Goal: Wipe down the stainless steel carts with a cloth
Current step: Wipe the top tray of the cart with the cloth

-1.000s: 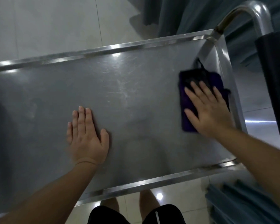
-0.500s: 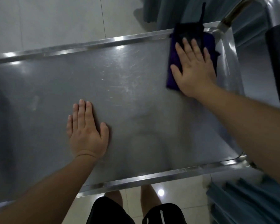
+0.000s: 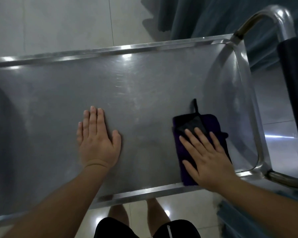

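Observation:
The stainless steel cart's top tray point(image 3: 144, 93) fills the view, its raised rim running along the far and near sides. A dark purple cloth point(image 3: 206, 122) with a black hanging loop lies flat on the tray near the right front corner. My right hand point(image 3: 208, 157) presses on the cloth with straight, spread fingers and covers its lower half. My left hand point(image 3: 97, 140) rests flat on the bare steel left of centre, fingers together and straight.
The cart's curved steel handle point(image 3: 272, 16) with a dark grip point(image 3: 296, 86) rises at the right end. Teal curtain fabric point(image 3: 205, 16) hangs beyond the far right corner and more shows at bottom right. Pale floor tiles surround the cart; my legs stand below the near rim.
My right hand has slid the cloth from the far right corner back toward the near rim. My left hand has stayed flat in the same spot.

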Tool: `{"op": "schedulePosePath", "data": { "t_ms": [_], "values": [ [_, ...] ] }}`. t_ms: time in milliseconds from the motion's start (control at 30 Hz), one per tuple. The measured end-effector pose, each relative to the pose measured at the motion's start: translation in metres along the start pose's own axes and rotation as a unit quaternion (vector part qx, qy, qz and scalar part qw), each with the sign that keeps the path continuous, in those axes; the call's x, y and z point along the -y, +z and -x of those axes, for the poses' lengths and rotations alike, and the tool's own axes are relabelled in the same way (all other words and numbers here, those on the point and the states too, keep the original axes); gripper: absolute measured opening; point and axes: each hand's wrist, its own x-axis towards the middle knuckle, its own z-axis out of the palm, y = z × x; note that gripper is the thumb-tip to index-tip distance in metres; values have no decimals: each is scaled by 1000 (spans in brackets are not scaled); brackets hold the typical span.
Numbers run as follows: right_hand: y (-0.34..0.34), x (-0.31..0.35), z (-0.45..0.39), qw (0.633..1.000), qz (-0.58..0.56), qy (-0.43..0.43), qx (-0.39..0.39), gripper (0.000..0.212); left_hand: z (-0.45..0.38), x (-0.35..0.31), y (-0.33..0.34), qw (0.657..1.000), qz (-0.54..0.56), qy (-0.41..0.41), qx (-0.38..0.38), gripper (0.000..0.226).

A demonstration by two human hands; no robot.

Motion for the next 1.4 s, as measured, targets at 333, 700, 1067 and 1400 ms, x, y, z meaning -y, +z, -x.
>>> {"op": "schedulePosePath", "data": {
  "t_ms": [333,700,1067,1400],
  "values": [
    [-77,-12,-248,993,-46,82,-69,73,0,-3,-6,1000,1,-4,17,82],
    [-52,52,-190,983,-73,144,-86,73,-3,0,-13,999,33,-6,33,79],
    [6,142,-19,998,-26,42,-43,70,-32,29,-58,981,188,4,50,58],
    [-8,145,-70,999,-10,36,-36,72,-37,168,-51,1000,10,-23,0,68]
  ]
}}
